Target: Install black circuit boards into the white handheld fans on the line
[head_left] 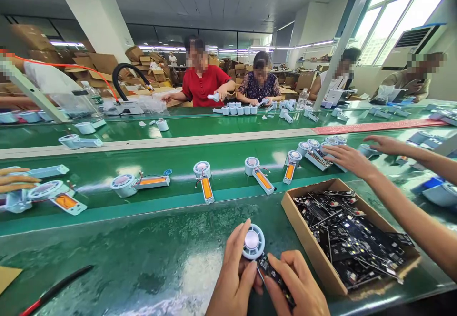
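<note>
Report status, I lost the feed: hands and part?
Left hand grips round fan head. Right hand holds black circuit strip. Co-worker's arm over cardboard box.

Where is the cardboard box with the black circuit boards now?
The cardboard box lies on the green table, lower right in the head view, right of the right hand.

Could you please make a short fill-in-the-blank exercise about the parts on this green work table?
1. The left hand holds a round white fan head with its ____ disc facing up.
2. The right hand holds a ____ circuit board.
3. The cardboard box lies to the person's ____.

Missing words: pale pink; black; right
</note>
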Available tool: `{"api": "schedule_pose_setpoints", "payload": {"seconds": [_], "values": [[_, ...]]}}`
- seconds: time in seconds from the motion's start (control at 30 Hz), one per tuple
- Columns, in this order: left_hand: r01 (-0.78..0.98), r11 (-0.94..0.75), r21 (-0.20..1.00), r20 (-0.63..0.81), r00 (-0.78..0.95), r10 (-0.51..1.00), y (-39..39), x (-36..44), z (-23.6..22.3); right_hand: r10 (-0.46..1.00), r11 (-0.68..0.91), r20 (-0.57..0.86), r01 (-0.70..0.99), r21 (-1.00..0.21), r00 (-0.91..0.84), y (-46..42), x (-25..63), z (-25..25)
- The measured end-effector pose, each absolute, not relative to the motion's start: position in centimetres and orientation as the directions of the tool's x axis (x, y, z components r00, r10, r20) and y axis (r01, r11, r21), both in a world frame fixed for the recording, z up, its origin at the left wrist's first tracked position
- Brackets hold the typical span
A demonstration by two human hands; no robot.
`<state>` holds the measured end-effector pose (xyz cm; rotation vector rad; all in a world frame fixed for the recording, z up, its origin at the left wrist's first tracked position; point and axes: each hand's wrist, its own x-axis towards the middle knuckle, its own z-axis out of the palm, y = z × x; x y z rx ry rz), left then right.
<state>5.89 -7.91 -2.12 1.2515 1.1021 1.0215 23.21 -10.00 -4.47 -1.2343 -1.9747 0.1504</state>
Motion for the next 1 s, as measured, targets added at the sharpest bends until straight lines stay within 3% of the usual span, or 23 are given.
{"api": "schedule_pose_setpoints", "payload": {"seconds": [0.33,0.67,0.77,0.87,1.0], "values": [[0.235,-0.029,0.972,-0.004,0.138,0.99,-8.1,5.6,-3.4,0.773,0.504,0.6,0.773,-0.385,-0.205,-10.5,22.1,-5.2],[0.161,0.105,0.981,-0.128,0.139,0.982,-7.6,6.2,-1.2,0.791,0.443,0.568,0.854,-0.274,-0.228,-10.5,22.1,-6.2],[0.205,0.094,0.974,-0.121,0.12,0.985,-7.3,6.1,-0.5,0.836,0.451,0.502,0.799,-0.397,-0.222,-10.3,22.6,-4.8],[0.208,0.114,0.971,-0.137,0.104,0.985,-7.2,6.1,-0.1,0.879,0.474,0.377,0.623,-0.622,-0.292,-10.7,24.6,-2.4],[0.221,0.141,0.965,-0.16,0.069,0.985,-7.4,6.4,0.4,0.931,0.248,0.071,0.477,-0.843,-0.358,-11.6,27.7,0.0]]}}
